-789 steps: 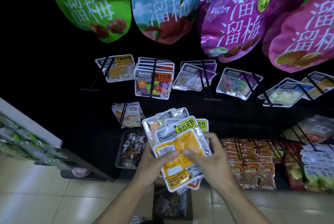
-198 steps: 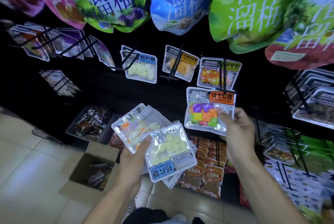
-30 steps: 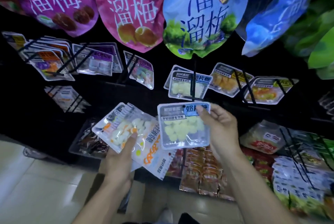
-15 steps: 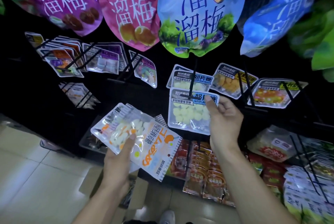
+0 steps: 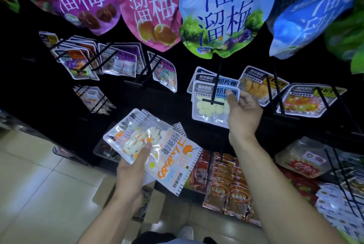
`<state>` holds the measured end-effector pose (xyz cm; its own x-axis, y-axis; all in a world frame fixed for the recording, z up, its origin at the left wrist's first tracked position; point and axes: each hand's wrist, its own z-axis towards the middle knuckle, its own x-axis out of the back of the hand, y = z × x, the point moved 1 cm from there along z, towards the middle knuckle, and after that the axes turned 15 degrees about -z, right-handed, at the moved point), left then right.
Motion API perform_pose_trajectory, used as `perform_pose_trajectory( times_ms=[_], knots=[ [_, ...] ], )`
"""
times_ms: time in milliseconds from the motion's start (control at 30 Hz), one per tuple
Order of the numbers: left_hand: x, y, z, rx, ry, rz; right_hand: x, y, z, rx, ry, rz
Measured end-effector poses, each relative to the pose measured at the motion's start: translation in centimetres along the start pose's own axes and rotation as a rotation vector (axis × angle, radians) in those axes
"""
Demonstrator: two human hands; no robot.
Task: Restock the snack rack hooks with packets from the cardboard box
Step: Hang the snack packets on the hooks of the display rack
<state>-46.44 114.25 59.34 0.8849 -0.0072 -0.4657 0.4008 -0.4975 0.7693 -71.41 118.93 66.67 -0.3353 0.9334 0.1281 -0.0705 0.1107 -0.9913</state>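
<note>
My right hand (image 5: 243,111) pinches the top right corner of a clear packet of pale yellow milk tablets (image 5: 210,105), which hangs on a black rack hook (image 5: 213,94) in front of matching packets. My left hand (image 5: 132,167) holds a fanned stack of packets (image 5: 155,145); the top one is clear with white and orange sweets, and a white packet with orange lettering lies under it. The cardboard box (image 5: 149,210) sits on the floor below my left forearm, mostly hidden.
Large plum snack bags (image 5: 220,11) hang overhead. Neighbouring hooks carry a mango packet (image 5: 258,84), an orange-candy packet (image 5: 307,100) and purple-labelled packets (image 5: 120,62). Red snack packs (image 5: 226,182) hang below. Light tiled floor (image 5: 39,184) lies at the left.
My right hand raised the milk tablet packet from chest height and slid it onto the hook with the matching packets. My left hand stayed put with its stack.
</note>
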Motion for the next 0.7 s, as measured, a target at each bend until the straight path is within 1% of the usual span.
perform_pose_trajectory(
  times_ms=[167, 267, 300, 333, 367, 467, 500, 533, 567, 700],
  knots=[
    [-0.1, 0.8, 0.1, 0.001, -0.018, 0.014, -0.9, 0.2, 2.8, 0.039, 0.023, -0.081],
    [0.2, 1.3, 0.2, 0.011, -0.031, -0.007, 0.0, 1.5, 1.8, 0.066, 0.141, -0.103],
    [0.3, 1.4, 0.3, 0.017, -0.037, -0.018, 0.4, 2.0, 0.6, 0.036, 0.165, -0.077],
    [0.4, 1.5, 0.3, 0.021, -0.041, -0.03, 0.5, 2.4, -1.1, -0.026, 0.144, -0.051],
    [0.5, 1.6, 0.4, 0.024, -0.047, -0.037, 0.4, 2.9, -3.3, -0.106, 0.068, -0.046],
    [0.7, 2.0, 0.7, 0.04, -0.067, -0.051, -0.7, 3.9, -10.6, -0.33, -0.326, -0.129],
    [0.8, 2.3, 0.8, 0.044, -0.075, -0.049, -1.0, 4.1, -12.4, -0.378, -0.432, -0.129],
    [0.9, 2.5, 1.0, 0.046, -0.083, -0.046, -1.4, 4.3, -13.6, -0.407, -0.487, -0.119],
    [1.1, 2.7, 1.2, 0.046, -0.088, -0.04, -1.7, 4.3, -14.2, -0.418, -0.498, -0.109],
    [2.1, 3.8, 1.9, 0.036, -0.107, -0.032, -3.5, 4.2, -13.9, -0.421, -0.452, -0.113]
  ],
)
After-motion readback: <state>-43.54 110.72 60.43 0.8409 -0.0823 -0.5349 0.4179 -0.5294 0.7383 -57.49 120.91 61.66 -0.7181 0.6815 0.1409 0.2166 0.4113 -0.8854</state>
